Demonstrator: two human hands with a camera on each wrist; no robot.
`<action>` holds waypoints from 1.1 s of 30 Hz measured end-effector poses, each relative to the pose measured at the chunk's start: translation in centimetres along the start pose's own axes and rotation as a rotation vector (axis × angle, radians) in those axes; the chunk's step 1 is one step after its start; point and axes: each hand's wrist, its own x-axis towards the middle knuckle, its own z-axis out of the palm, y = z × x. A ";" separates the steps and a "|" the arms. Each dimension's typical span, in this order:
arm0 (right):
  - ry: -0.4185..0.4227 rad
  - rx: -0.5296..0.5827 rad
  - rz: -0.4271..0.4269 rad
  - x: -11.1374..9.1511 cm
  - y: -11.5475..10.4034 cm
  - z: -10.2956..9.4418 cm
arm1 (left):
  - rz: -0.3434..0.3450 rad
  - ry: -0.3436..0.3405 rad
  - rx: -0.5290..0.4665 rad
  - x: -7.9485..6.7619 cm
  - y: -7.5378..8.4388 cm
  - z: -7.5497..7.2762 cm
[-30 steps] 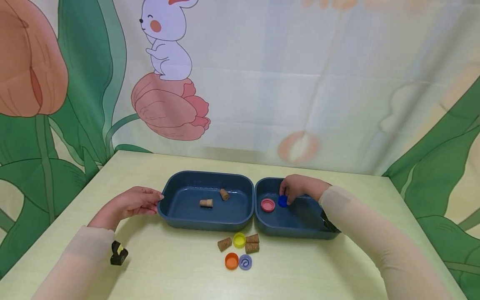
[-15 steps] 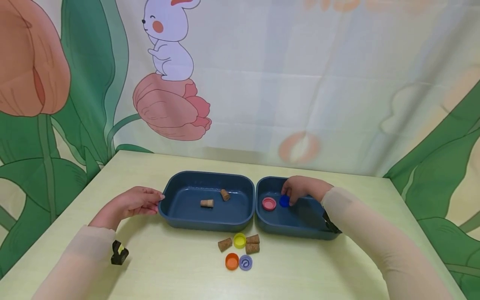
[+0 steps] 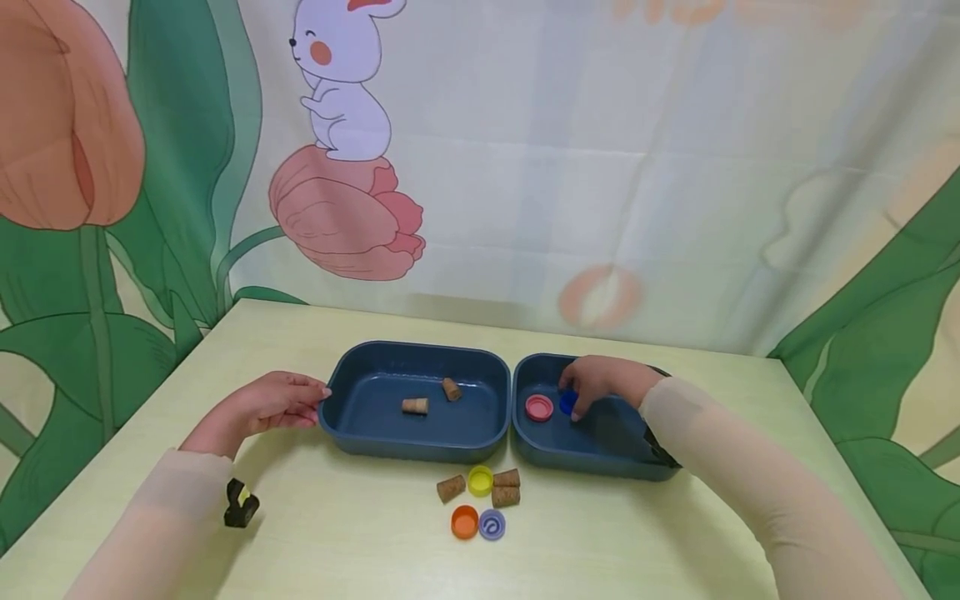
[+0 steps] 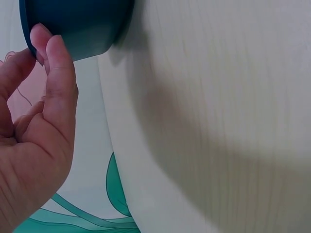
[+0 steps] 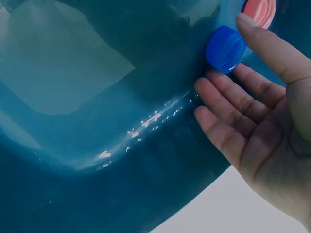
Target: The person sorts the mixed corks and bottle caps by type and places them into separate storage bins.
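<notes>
In the head view my left hand [image 3: 281, 402] is at the left end of a dark blue rectangular container [image 3: 420, 450]. The left wrist view shows its thumb and fingers pinching that container's rim [image 4: 25, 29]. My right hand [image 3: 600, 383] reaches into a second dark blue container [image 3: 600, 467]. A blue bottle cap [image 5: 224, 49] lies on that container's floor between the thumb and the fingertips, which are spread apart around it. Beside it, to the left, is a pink bottle cap [image 3: 538, 407]. Two corks, one nearer [image 3: 415, 406] and one farther [image 3: 452, 389], lie in the left container.
On the table before the containers lie a yellow cap [image 3: 480, 481], an orange cap [image 3: 464, 522], a purple cap [image 3: 492, 524] and several corks [image 3: 451, 488]. The two containers stand side by side. A printed curtain [image 3: 487, 167] hangs behind the table.
The right hand's fingers have spread and let go of the blue cap, which stays on the right container's floor beside the pink one. The left hand keeps its place at the rim.
</notes>
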 end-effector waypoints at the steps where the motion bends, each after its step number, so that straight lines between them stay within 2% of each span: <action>1: -0.003 0.000 0.004 0.0 -0.1 -0.1 | 0.001 0.001 -0.001 0.0 0.0 0.0; 9: -0.020 0.004 0.002 -0.8 0.0 -0.5 | -0.002 -0.001 0.013 -0.1 0.0 -0.1; 16: -0.012 0.001 -0.022 -2.1 -0.2 -1.8 | 0.013 -0.009 0.023 -0.2 0.1 -0.1; 19: 0.030 -0.008 -0.068 -3.0 -0.2 -2.7 | 0.012 -0.010 0.021 -0.2 0.1 -0.1; 26: 0.186 0.013 -0.197 -5.6 -1.0 -4.4 | -0.003 -0.007 0.014 -0.2 0.3 0.2; 33: 0.290 0.066 -0.235 -8.0 -2.3 -4.5 | 0.005 -0.016 0.008 -0.3 0.3 0.0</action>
